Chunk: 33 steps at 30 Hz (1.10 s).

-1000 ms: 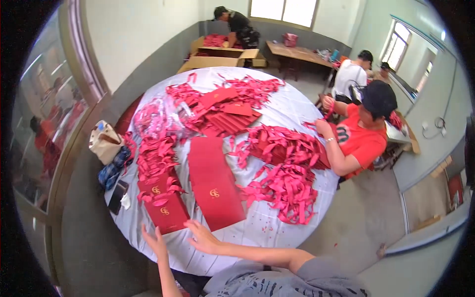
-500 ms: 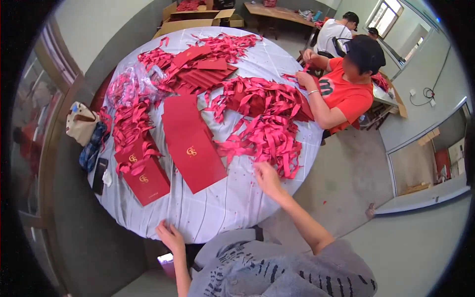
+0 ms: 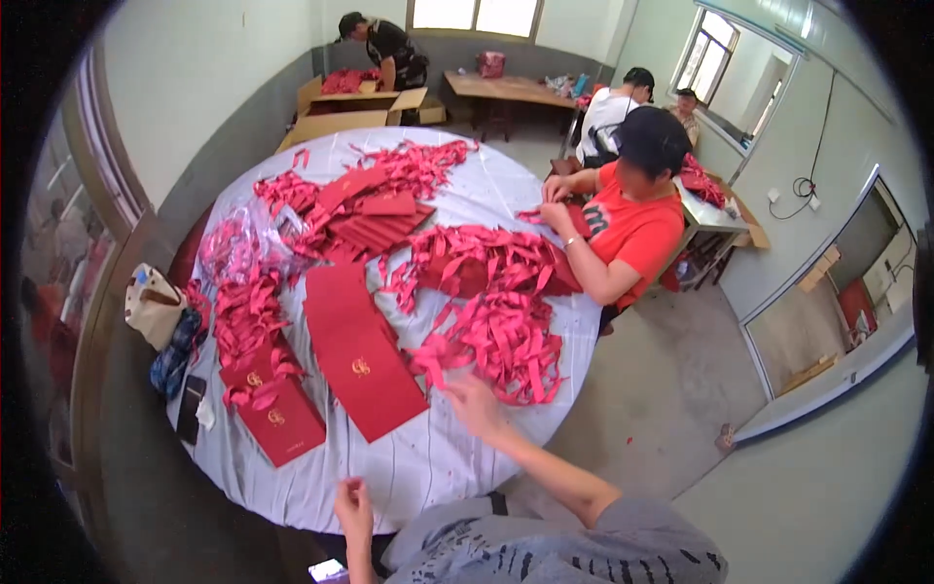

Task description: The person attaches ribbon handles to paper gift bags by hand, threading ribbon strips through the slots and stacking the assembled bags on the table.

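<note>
Just above the near table edge, my left hand (image 3: 354, 506) has its fingers curled together, and nothing shows in them. My right hand (image 3: 476, 407) reaches over the table with its fingertips pinched at a loose end of red ribbon (image 3: 429, 362); slight blur softens the fingers. That ribbon joins a loose ribbon heap (image 3: 511, 346) on the right. Left of my right hand lies a fanned stack of flat red paper bags (image 3: 362, 389) with a gold emblem. Farther left, more red bags (image 3: 285, 428) lie with ribbon handles heaped on them.
The round table has a white cloth (image 3: 457, 467). Red bags and ribbons (image 3: 379, 219) and a clear plastic bag (image 3: 243, 238) lie farther back. At the left edge are a dark phone (image 3: 192, 409) and a cream bag (image 3: 154, 307). A person in red (image 3: 632, 229) handles ribbon at right.
The view has tilted up, showing more of the room. My right hand has moved left across the table to the ribbon end. My left hand has lifted slightly and its fingers have curled in.
</note>
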Tool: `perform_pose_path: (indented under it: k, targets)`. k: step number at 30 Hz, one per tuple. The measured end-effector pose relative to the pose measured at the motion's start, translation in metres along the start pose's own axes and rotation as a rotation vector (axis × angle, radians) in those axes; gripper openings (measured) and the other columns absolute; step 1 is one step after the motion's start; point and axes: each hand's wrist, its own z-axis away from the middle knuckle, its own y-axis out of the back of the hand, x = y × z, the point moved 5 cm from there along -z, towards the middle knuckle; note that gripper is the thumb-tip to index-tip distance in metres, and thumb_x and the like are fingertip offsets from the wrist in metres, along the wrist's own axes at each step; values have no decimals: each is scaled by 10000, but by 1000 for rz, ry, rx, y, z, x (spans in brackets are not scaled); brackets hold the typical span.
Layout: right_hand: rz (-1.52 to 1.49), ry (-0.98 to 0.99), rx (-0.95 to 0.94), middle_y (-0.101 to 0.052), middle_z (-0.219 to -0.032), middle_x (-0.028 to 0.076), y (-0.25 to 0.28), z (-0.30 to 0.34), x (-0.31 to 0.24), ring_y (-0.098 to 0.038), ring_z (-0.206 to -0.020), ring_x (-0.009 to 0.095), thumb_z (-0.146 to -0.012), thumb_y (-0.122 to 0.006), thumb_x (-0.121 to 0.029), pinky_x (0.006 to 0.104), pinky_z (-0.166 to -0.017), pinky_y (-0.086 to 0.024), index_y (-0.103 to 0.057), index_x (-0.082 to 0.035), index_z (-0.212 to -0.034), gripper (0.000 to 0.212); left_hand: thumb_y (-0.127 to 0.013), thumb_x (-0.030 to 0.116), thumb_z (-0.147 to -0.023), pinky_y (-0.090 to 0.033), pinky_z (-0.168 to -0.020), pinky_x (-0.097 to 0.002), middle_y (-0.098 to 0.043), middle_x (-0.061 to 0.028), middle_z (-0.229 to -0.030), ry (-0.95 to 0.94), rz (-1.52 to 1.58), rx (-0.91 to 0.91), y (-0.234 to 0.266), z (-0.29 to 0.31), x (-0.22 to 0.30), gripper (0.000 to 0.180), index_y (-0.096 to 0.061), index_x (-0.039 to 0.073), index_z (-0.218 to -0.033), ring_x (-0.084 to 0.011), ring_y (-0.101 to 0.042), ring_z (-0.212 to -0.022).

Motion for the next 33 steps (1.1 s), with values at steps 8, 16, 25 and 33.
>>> perform_pose_path:
  k: [8, 16, 25, 33]
  targets:
    - [-470, 256, -323, -570, -730, 114, -3, 62, -103, -563, -684, 274, -808, -608, -150, 374, -614, -448, -621, -48, -863, 117, -460, 292, -942, -481, -801, -327, -636, -122, -983, 336, 891, -491, -79, -11, 39, 346, -588, -13, -1045, -202, -607, -896]
    - [-418, -40, -773, -563, -694, 128, -13, 74, -87, -564, -637, 216, -844, -582, -223, 328, -599, -439, -598, -41, -966, 219, -452, 267, -946, -500, -727, -371, -606, -96, -766, 285, 1116, -311, -49, -22, 63, 251, -532, 32, -910, -216, -593, -709]
    - [-1286, -574, -848, -620, -832, 93, -18, 64, -104, -626, -617, 156, -958, -429, -303, 276, -540, -505, -539, -8, -1101, 346, -446, 220, -947, -386, -435, -208, -553, -25, -615, 280, 404, -654, -62, 5, 78, 229, -566, 27, -922, -82, -511, -494]
    - [-1240, -703, -754, -628, -805, 115, -5, 38, -87, -575, -468, 169, -946, -430, -184, 261, -468, -485, -512, 44, -1126, 301, -387, 253, -969, -417, -490, -215, -577, -16, -635, 236, 371, -768, -90, -7, 103, 309, -561, 35, -835, -91, -535, -528]
